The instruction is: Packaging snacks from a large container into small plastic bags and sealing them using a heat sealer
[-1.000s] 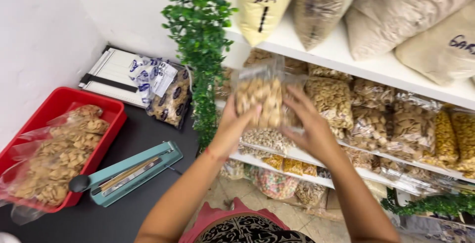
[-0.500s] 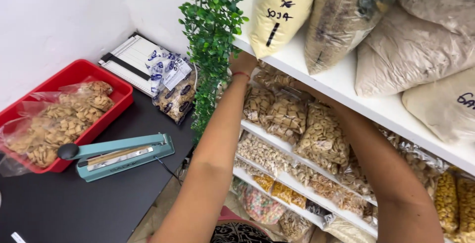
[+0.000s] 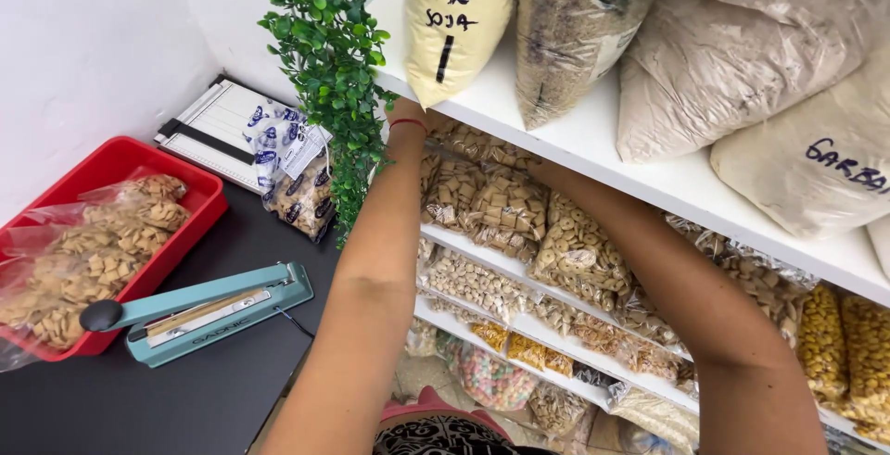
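Both my arms reach up into the second shelf, under the white top shelf [image 3: 593,151]. My left hand [image 3: 404,108] shows only its wrist, with a red band; the fingers are hidden under the shelf edge. My right hand is out of sight behind the clear bags of square cereal pieces [image 3: 496,203], and only its forearm shows. A bag of ring-shaped cereal [image 3: 579,256] stands right of those bags. What the hands hold cannot be seen.
A green hanging plant [image 3: 329,56] drapes beside my left arm. Big sacks [image 3: 742,66] fill the top shelf. The black counter carries a teal heat sealer [image 3: 199,311], a red tray [image 3: 202,194] with a cereal bag [image 3: 83,251], a white paper trimmer [image 3: 209,126] and small printed bags [image 3: 283,145].
A second ago both hands held a clear cereal bag in front of the shelves. They have carried it up and into the second shelf, where the hands are now hidden.
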